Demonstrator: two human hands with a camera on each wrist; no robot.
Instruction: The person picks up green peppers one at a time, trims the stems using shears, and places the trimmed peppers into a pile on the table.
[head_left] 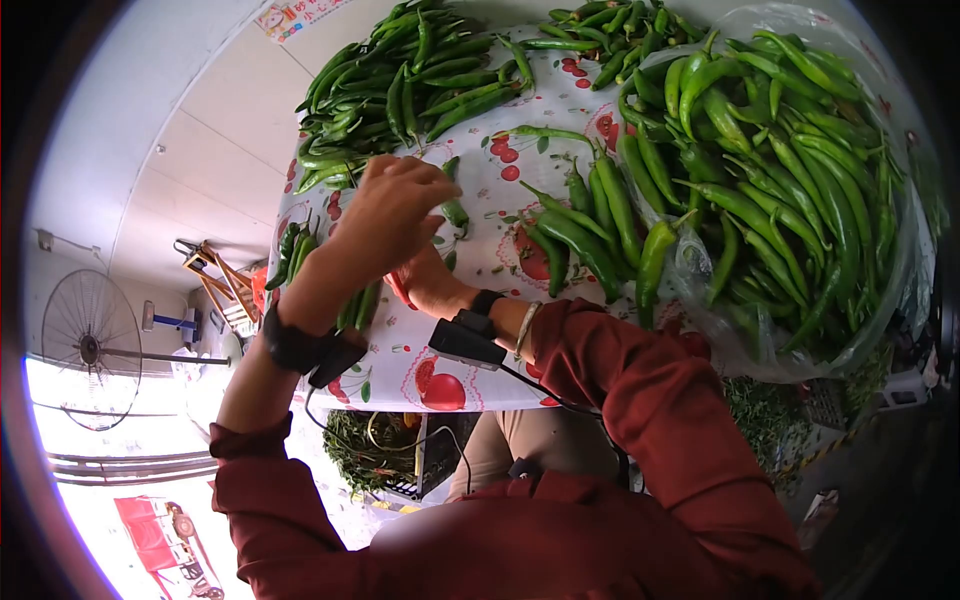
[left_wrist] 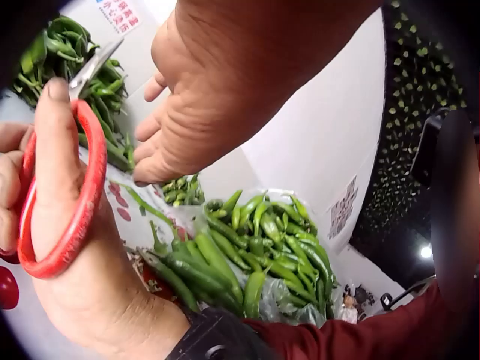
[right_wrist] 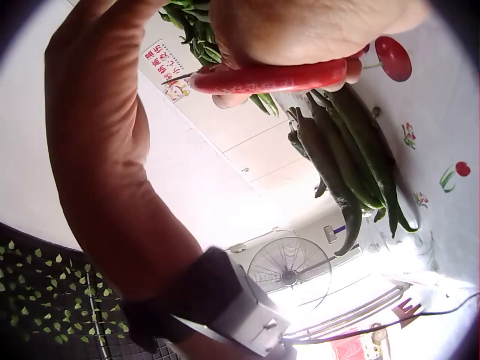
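Red-handled scissors (left_wrist: 79, 225) are in my right hand (left_wrist: 90, 277), the fingers curled through a handle loop. Their metal blades (left_wrist: 94, 67) point toward the far pepper pile in the left wrist view. My left hand (head_left: 395, 215) hangs above the right one, its fingers bent and reaching across to the right in the head view. Those fingers overlap a short green pepper (head_left: 455, 212); I cannot tell whether they hold it. A small row of dark green peppers (right_wrist: 337, 150) lies beside the right hand, near the table's left edge.
A large heap of green peppers (head_left: 745, 190) fills a clear plastic bag (head_left: 715, 345) on the right. Loose peppers (head_left: 600, 225) lie before it. Two further piles, one of long peppers (head_left: 400, 80), sit at the far side of the fruit-print tablecloth (head_left: 480, 350). A fan (head_left: 90, 350) stands left.
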